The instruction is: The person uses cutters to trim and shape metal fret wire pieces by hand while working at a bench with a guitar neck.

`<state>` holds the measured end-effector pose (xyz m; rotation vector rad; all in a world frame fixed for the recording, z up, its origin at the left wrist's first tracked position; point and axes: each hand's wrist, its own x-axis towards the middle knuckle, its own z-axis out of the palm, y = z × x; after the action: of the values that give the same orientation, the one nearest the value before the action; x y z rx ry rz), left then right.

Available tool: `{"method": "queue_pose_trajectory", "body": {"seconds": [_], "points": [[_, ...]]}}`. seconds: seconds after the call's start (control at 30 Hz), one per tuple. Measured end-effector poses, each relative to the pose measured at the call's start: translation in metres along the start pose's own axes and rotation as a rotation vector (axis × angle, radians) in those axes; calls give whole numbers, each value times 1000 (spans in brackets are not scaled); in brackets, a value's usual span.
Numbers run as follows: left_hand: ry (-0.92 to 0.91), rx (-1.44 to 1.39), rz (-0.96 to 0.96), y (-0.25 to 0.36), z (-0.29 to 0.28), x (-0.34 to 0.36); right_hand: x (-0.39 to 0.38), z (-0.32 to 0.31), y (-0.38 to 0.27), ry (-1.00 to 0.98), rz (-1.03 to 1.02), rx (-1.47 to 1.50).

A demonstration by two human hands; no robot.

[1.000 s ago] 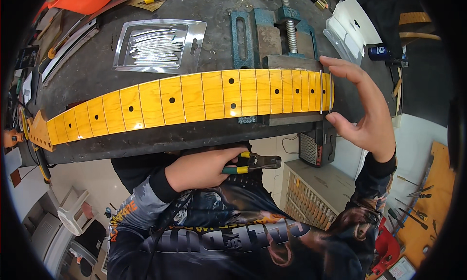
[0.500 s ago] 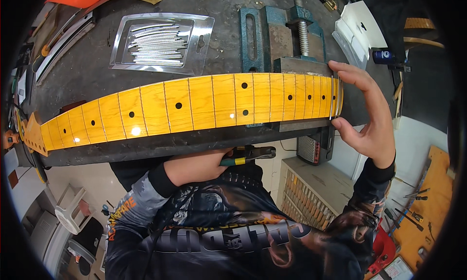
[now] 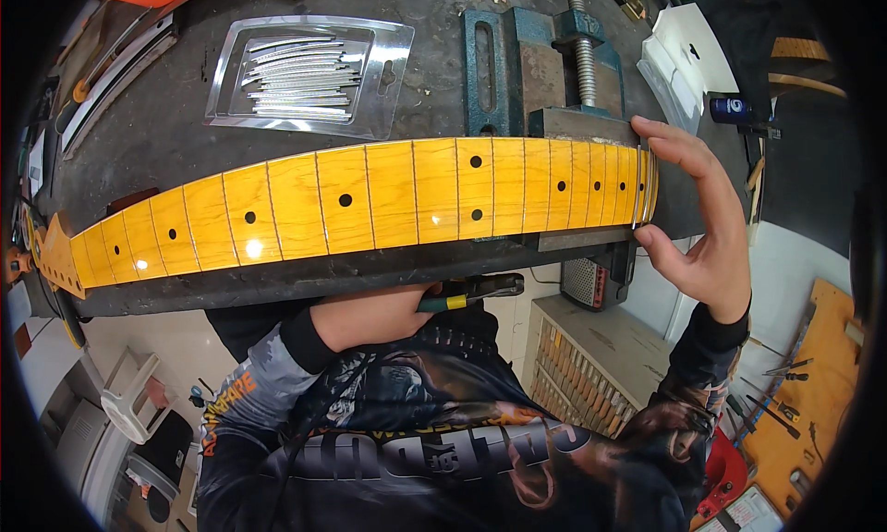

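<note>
A yellow guitar neck [image 3: 397, 227] with black dot inlays lies across the bench, its headstock [image 3: 57, 255] at the far left. At its right end, silvery fret wires [image 3: 637, 192] cross the fingerboard. My right hand [image 3: 698, 236] is curved around that end, thumb and fingertip at the two ends of one fret wire and spanning it. Below the bench edge, my left hand [image 3: 388, 312] is closed on cutting pliers [image 3: 471, 290] with green and yellow handles. Its fingers are partly hidden.
A clear plastic tray [image 3: 397, 70] of cut fret wires stands behind the neck. A green vise [image 3: 482, 70] sits behind the neck's right half. White packaging [image 3: 688, 51] and a dark blue can [image 3: 730, 109] lie at the back right. A cabinet [image 3: 601, 333] stands below the bench.
The view has shifted slightly, so the neck and vise appear a little further right. Both hands keep about the same pose and grip.
</note>
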<state>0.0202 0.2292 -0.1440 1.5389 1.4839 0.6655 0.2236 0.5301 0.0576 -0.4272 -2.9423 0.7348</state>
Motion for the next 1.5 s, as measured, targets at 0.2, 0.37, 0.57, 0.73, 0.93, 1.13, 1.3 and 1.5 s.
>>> {"method": "queue_pose_trajectory", "body": {"seconds": [0.2,0.37,0.57,0.73,0.93,1.13,1.3,1.5], "points": [[40,-5,28,-4,5,-1,0,0,-1,-10,7,4],[9,-16,10,0,1,1,0,-3,-4,-18,24,3],[57,12,50,-4,6,-1,-1,0,-3,-21,31,23],[23,2,23,-1,2,0,-1,-1,-5,-27,38,6],[10,-2,19,-1,1,-1,0,-1,-7,-32,51,3],[34,25,54,-2,1,-2,-1,-1,-7,-24,62,26],[40,57,73,-1,-1,-3,1,-2,-8,-44,73,23],[-9,19,21,-1,-2,-3,-1,-2,-9,-53,96,44]]}}
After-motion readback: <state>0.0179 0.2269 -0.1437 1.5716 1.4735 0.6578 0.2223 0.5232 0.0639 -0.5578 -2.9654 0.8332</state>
